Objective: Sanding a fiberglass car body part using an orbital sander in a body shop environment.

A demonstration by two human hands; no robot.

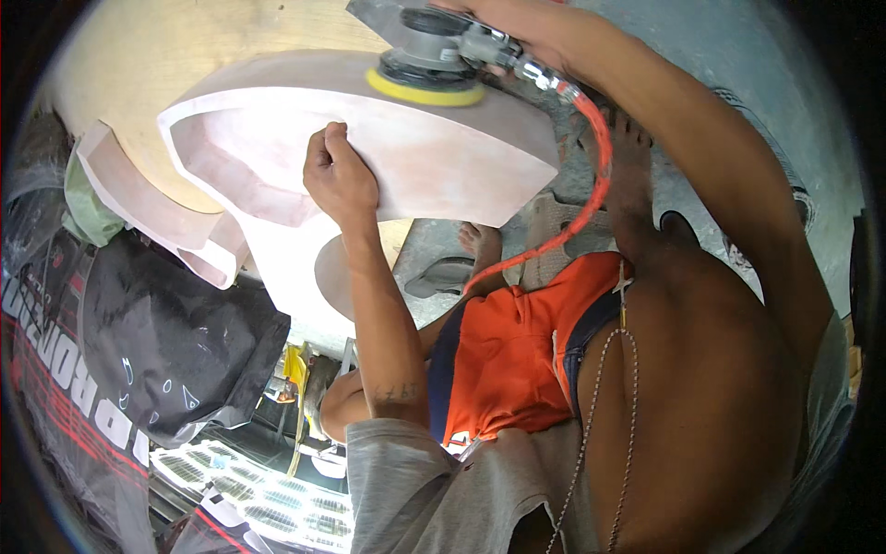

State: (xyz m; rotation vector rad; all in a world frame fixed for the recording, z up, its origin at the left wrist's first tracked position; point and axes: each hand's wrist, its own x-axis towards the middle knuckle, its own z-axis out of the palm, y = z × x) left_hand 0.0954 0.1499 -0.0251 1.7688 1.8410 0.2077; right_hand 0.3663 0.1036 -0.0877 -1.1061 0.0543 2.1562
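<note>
1. Main thing here is the big whitish-pink curved panel [452, 171], front and center, its upper side angled up under the tool. It overlaps the pale wooden board [286, 23], but I can't tell what actually carries its weight.

2. The left hand [343, 180] is curled closed with the thumb folded over the fingers, knuckles against the panel near the recess. Can't tell if it's pinching an edge or just leaning. My guess is it's there to steady the piece, since I see no clamp.

3. The right hand [531, 32] is wrapped around the sander [438, 51] from the far side. Most of those fingers are hidden, so no clue about exact placement. Coming in from above probably lets it guide the tool along that edge.

4. The yellow pad [425, 90] looks laid against the panel's upper side. Makes sense to keep it fairly flat, imo, because a tipped rim could gouge.

5. The orange-red hose [600, 157] loops off the right of the sander and down toward the lap. Seems a decent way to keep it off the panel's face.

6. A second curved panel [134, 198] sits off to the left, near a black bag [166, 332], well apart from the sander.
</note>
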